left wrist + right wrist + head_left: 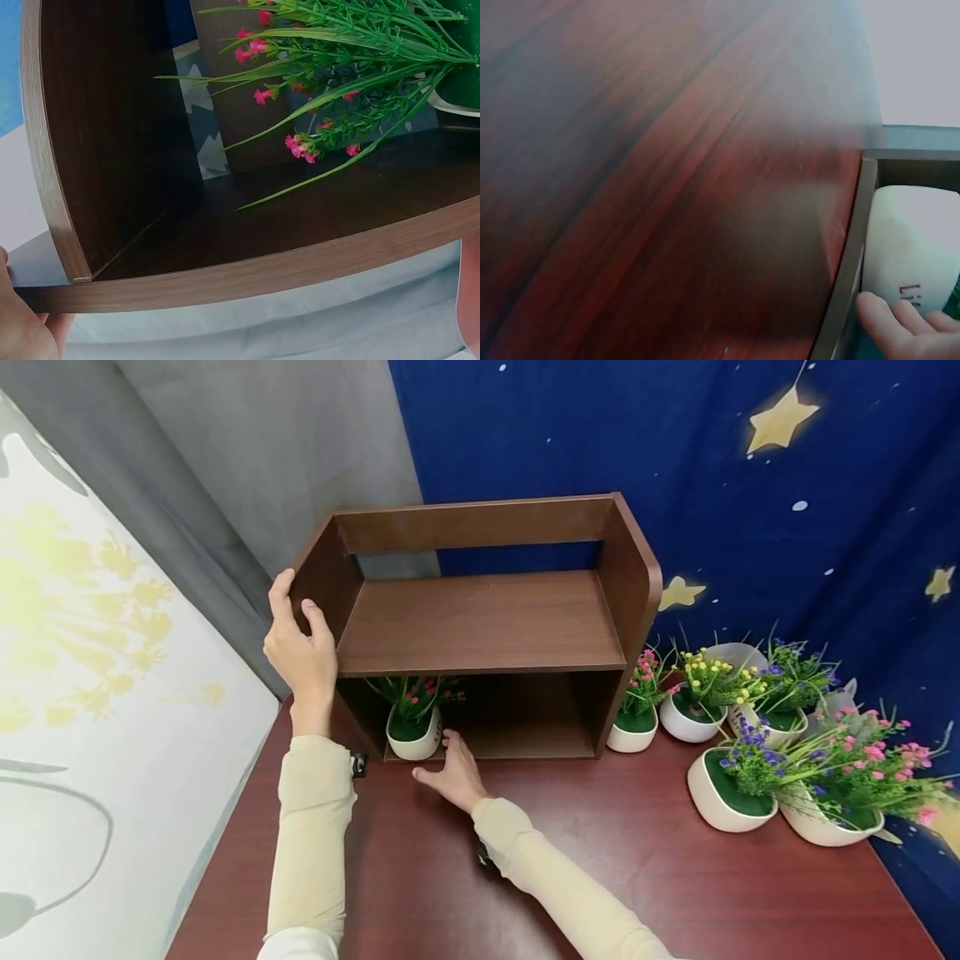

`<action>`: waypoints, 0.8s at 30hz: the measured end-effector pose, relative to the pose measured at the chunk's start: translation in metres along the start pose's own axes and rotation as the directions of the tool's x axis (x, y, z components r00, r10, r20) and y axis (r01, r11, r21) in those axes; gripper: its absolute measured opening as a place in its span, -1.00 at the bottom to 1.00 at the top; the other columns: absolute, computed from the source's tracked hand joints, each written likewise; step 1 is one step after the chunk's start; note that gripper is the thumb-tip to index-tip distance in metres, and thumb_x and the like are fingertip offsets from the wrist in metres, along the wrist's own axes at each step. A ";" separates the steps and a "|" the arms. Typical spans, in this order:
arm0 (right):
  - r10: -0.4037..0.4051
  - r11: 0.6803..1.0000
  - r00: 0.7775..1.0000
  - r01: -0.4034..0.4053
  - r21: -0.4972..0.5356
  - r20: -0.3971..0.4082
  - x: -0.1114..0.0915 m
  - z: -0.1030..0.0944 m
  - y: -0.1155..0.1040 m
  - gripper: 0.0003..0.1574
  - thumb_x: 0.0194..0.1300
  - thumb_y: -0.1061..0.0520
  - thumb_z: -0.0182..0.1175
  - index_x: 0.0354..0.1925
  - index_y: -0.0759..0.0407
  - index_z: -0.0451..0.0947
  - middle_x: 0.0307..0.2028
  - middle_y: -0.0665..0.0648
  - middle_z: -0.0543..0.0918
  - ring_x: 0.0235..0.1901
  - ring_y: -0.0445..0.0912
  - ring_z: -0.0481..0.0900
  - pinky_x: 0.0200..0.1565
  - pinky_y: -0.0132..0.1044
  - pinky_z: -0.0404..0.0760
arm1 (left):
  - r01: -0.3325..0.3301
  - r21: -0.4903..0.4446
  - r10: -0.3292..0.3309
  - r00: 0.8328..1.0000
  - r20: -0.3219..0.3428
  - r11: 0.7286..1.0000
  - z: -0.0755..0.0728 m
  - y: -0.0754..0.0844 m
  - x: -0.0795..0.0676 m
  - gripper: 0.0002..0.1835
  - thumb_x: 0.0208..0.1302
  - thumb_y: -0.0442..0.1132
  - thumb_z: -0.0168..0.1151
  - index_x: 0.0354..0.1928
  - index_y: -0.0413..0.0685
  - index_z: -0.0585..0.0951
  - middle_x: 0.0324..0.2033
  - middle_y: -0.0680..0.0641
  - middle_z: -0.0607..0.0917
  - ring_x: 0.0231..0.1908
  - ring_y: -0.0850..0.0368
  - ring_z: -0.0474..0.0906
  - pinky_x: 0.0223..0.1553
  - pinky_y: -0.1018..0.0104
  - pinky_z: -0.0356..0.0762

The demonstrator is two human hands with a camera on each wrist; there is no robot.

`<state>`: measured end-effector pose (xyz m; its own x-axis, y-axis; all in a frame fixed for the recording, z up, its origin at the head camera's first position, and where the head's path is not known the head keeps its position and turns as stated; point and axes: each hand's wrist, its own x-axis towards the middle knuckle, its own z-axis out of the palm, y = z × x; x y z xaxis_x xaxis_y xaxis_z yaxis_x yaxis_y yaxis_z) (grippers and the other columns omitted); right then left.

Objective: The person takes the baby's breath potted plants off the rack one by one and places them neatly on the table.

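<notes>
A brown two-tier wooden shelf (pixel 480 622) stands on the table. At its left side panel, my left hand (pixel 303 652) holds the edge, thumb on the inner side and fingers over the outer side. In the lower compartment, at the left, sits a white pot with pink flowers (pixel 415 739); the shelf board above partly hides its blooms. My right hand (pixel 456 777) is at the pot's right side, its fingertips right at the white wall (pixel 911 236) in the right wrist view. Its thumb is spread away from the pot. Pink blooms (pixel 300 146) show inside the shelf in the left wrist view.
Right of the shelf stand several white pots: one with pink flowers (pixel 632 739) against the shelf's side, a yellow-flowered one (pixel 693 722), purple-flowered ones (pixel 723 810) and a larger pink one (pixel 832 831). A white patterned panel (pixel 112 693) borders the reddish table (pixel 600 868) at left.
</notes>
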<state>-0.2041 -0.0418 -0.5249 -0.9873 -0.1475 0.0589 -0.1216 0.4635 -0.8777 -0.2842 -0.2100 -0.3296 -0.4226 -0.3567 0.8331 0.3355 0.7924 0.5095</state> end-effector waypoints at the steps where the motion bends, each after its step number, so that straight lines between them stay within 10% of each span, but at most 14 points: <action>1: 0.002 1.000 1.000 -0.002 -0.011 -0.029 0.003 0.003 -0.001 0.02 -0.01 -0.06 0.39 0.27 0.34 0.16 0.10 0.30 0.43 0.08 0.10 0.41 0.04 -0.05 0.38 | 0.002 -0.002 -0.002 1.000 0.002 1.000 0.000 0.000 0.001 -0.59 0.34 -0.18 -0.08 0.21 0.19 0.46 0.10 0.36 0.49 -0.69 0.02 0.13 -0.53 0.19 0.13; 24: 0.051 0.984 0.963 -0.094 -0.153 -0.265 0.037 0.042 -0.018 0.32 -0.24 -0.22 0.47 0.31 0.37 0.07 0.04 0.32 0.35 -0.02 0.18 0.39 0.00 -0.06 0.41 | 0.032 -0.014 -0.032 0.999 0.044 0.999 0.000 0.003 -0.002 -0.58 0.34 -0.18 -0.07 0.23 0.22 0.43 0.11 0.38 0.47 -0.70 0.01 0.08 -0.56 0.23 0.07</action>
<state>-0.2344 -0.0929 -0.5267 -0.9840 0.1133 0.1379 -0.0422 0.6033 -0.7964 -0.2826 -0.2065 -0.3292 -0.4694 -0.3598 0.8063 0.3331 0.7736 0.5391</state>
